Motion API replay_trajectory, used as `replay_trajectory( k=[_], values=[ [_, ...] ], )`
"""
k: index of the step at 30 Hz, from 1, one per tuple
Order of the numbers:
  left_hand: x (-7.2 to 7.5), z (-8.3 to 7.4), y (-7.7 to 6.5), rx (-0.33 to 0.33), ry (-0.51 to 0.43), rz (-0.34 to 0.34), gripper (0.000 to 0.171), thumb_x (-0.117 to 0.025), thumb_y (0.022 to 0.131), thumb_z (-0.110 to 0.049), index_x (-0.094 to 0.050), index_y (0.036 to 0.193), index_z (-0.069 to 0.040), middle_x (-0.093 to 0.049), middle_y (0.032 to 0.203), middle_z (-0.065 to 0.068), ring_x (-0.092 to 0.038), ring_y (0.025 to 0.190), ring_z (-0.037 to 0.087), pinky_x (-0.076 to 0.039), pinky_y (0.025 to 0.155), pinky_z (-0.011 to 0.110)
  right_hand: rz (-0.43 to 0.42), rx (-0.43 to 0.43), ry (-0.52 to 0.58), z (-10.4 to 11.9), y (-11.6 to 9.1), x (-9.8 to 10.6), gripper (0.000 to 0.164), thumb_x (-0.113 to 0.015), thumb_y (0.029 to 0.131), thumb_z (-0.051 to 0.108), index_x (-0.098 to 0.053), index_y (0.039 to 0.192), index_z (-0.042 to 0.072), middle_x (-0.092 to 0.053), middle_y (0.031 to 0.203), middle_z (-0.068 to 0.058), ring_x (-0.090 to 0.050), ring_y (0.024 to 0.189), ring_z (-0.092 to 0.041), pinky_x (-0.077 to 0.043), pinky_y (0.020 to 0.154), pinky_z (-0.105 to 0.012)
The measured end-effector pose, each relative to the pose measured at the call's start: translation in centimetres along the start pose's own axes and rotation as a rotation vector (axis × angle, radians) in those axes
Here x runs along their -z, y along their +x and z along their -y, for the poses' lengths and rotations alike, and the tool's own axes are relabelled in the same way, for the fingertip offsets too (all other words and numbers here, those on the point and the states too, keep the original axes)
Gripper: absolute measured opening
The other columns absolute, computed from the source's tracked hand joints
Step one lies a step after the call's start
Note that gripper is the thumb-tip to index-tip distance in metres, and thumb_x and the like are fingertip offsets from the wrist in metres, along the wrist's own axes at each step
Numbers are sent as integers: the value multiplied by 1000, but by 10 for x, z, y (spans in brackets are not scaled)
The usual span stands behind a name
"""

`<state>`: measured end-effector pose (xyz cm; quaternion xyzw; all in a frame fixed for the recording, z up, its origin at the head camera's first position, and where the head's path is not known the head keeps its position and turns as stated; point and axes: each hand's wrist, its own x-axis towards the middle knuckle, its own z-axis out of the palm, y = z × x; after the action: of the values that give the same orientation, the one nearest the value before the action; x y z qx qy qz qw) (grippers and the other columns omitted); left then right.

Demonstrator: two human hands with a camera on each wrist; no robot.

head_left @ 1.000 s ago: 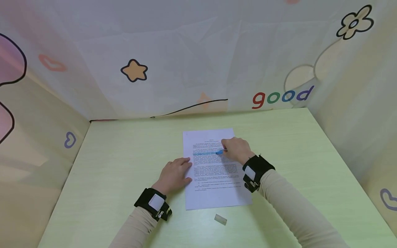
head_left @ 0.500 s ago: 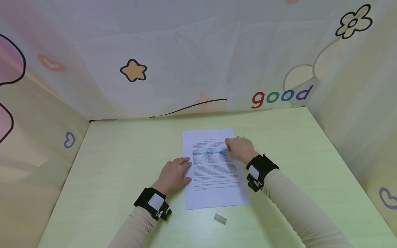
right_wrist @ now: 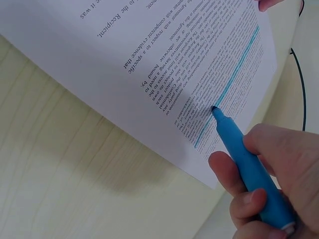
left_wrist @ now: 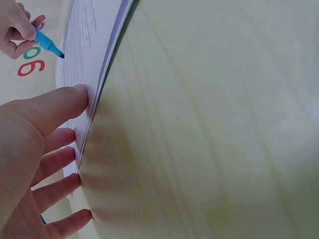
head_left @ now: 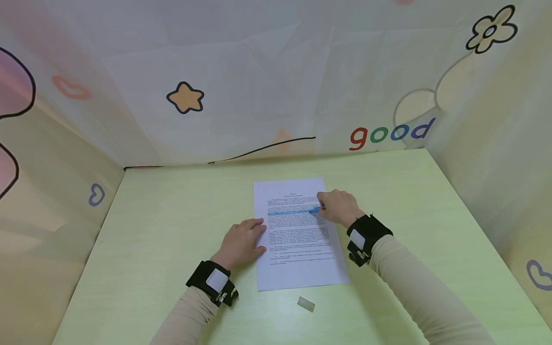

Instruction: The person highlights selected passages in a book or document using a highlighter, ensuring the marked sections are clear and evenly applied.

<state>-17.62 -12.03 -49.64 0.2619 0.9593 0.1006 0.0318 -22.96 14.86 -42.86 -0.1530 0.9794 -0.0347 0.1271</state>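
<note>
A printed sheet lies on the table, with at least one more sheet showing beneath it at its edge in the left wrist view. My right hand grips a blue highlighter by its barrel, uncapped, its dark tip down on the text. A blue streak runs across the upper part of the page and reaches past the tip in the right wrist view. At the sheet's left edge rests my left hand, thumb and fingers spread, the thumb on the paper's margin.
A small grey rectangular piece lies on the table below the sheet's near edge. Printed cloth walls in the table at the back and both sides.
My right hand has slid rightward along the text with the highlighter, and the blue streak has grown longer that way. My left hand and the sheet stay in place.
</note>
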Motion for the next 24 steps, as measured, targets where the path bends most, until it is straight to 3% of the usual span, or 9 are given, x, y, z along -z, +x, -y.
replay_trajectory(
  k=[24],
  values=[
    [0, -1, 1, 4, 11, 4, 56, -68, 77, -35, -53, 124, -9, -44, 135, 6, -37, 123, 22, -39, 93, 42, -28, -15, -15, -21, -4, -4, 11, -58, 83, 18, -51, 83, 10, -52, 68, -3, -47, 57, -18, -33, 47, -27]
  ],
)
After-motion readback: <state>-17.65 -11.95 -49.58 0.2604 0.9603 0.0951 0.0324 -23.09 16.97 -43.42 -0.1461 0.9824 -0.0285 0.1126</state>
